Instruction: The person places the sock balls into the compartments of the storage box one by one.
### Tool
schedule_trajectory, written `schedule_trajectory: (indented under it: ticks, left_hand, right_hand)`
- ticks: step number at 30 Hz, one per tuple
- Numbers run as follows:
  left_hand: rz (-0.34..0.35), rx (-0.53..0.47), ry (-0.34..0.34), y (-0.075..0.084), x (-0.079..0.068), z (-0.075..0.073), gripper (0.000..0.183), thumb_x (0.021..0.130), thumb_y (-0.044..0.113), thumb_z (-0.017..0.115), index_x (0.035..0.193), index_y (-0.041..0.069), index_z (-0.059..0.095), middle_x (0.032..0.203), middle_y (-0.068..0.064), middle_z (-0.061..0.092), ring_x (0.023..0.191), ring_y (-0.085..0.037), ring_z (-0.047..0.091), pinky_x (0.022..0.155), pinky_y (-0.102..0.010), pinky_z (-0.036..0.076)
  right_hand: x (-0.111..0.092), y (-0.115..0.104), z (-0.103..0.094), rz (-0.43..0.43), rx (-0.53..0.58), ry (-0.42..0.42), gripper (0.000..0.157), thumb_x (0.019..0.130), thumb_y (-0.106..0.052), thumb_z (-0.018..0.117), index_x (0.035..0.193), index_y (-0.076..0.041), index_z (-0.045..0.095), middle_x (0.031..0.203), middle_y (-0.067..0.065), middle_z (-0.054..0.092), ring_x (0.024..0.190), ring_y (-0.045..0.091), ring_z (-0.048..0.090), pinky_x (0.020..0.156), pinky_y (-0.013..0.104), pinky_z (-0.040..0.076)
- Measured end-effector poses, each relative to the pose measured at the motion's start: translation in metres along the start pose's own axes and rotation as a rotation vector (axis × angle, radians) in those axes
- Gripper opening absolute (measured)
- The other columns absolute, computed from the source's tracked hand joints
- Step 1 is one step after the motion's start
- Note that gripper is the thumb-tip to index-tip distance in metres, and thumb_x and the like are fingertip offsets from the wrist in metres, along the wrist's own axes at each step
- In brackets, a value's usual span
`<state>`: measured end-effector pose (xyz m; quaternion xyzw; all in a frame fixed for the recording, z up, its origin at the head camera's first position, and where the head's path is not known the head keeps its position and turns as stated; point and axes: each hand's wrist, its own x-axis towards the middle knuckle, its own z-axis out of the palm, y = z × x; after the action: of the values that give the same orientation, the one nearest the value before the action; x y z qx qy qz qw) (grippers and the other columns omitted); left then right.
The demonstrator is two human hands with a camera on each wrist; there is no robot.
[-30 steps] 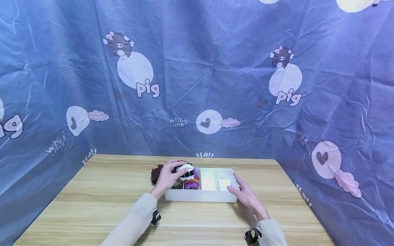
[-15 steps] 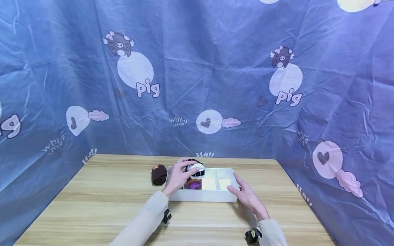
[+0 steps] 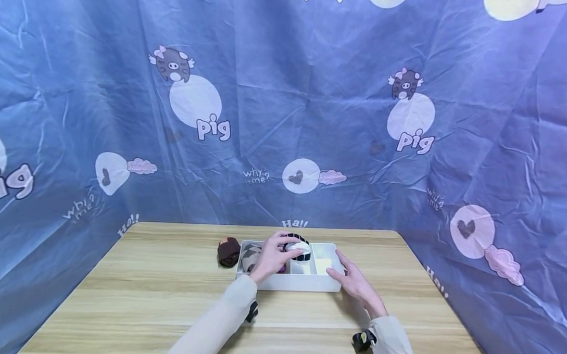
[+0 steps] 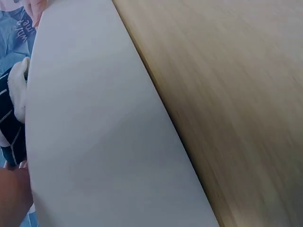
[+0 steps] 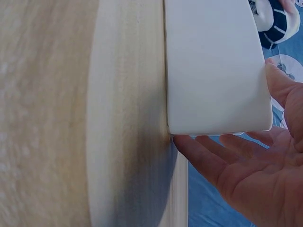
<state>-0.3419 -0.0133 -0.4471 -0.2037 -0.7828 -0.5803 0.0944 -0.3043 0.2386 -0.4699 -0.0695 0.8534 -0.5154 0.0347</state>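
Note:
My left hand (image 3: 272, 255) grips a rolled pair of black-and-white socks (image 3: 302, 247) with thumb and fingers, just over the third compartment of a white divided box (image 3: 303, 283). In the left wrist view the socks (image 4: 18, 92) show past the rim of the box wall (image 4: 90, 104). A grey-and-brown patterned sock roll (image 3: 250, 256) sits in the leftmost compartment. Purple cloth (image 3: 283, 269) in the second is mostly hidden by my left hand. At the box's right end, my right hand (image 3: 355, 280) holds the corner, its thumb at the front rim and fingers along the end wall.
A dark brown sock roll (image 3: 229, 252) lies on the wooden table (image 3: 177, 277), close to the left of the box. Behind the table and along both sides hangs a blue printed cloth (image 3: 271, 119).
My left hand has carried the black-and-white socks rightward, from above the left compartments to the third. This uncovers the brown roll and the patterned roll. My right hand and the box have stayed put.

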Motion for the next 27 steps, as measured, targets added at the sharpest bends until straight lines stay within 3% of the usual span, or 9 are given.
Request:
schedule_trajectory:
  ticks: [10, 14, 21, 27]
  left_hand:
    - [0.002, 0.207, -0.026, -0.001, 0.002, 0.009, 0.031, 0.079, 0.031, 0.082, 0.105, 0.018, 0.077, 0.124, -0.009, 0.062, 0.114, -0.025, 0.059, 0.091, -0.035, 0.054]
    - [-0.010, 0.238, -0.039, -0.004, 0.000, 0.011, 0.033, 0.080, 0.034, 0.081, 0.109, 0.019, 0.076, 0.128, -0.009, 0.061, 0.115, -0.026, 0.059, 0.093, -0.039, 0.054]
    - [0.053, 0.294, -0.039, -0.008, -0.005, 0.016, 0.038, 0.078, 0.030, 0.083, 0.113, 0.017, 0.074, 0.124, -0.006, 0.063, 0.115, -0.024, 0.059, 0.100, -0.039, 0.048]
    - [0.068, 0.319, -0.045, -0.009, -0.007, 0.019, 0.038, 0.079, 0.024, 0.082, 0.115, 0.015, 0.073, 0.124, -0.005, 0.064, 0.108, -0.020, 0.061, 0.097, -0.035, 0.049]
  right_hand:
    - [0.002, -0.001, 0.001, -0.004, 0.002, 0.004, 0.078, 0.097, -0.025, 0.061, 0.156, -0.001, 0.015, 0.159, 0.028, 0.016, 0.140, 0.047, 0.030, 0.115, 0.053, 0.029]
    - [0.002, -0.001, 0.001, -0.007, -0.002, 0.006, 0.079, 0.097, -0.026, 0.061, 0.156, -0.002, 0.015, 0.159, 0.028, 0.016, 0.141, 0.047, 0.029, 0.116, 0.053, 0.027]
    - [0.000, 0.001, 0.001, -0.012, -0.014, 0.009, 0.077, 0.098, -0.025, 0.060, 0.156, -0.001, 0.014, 0.159, 0.028, 0.015, 0.141, 0.048, 0.028, 0.116, 0.054, 0.026]
    - [0.002, 0.007, 0.001, -0.002, 0.012, 0.009, 0.077, 0.098, -0.023, 0.059, 0.156, -0.001, 0.012, 0.159, 0.029, 0.015, 0.139, 0.050, 0.030, 0.115, 0.055, 0.028]
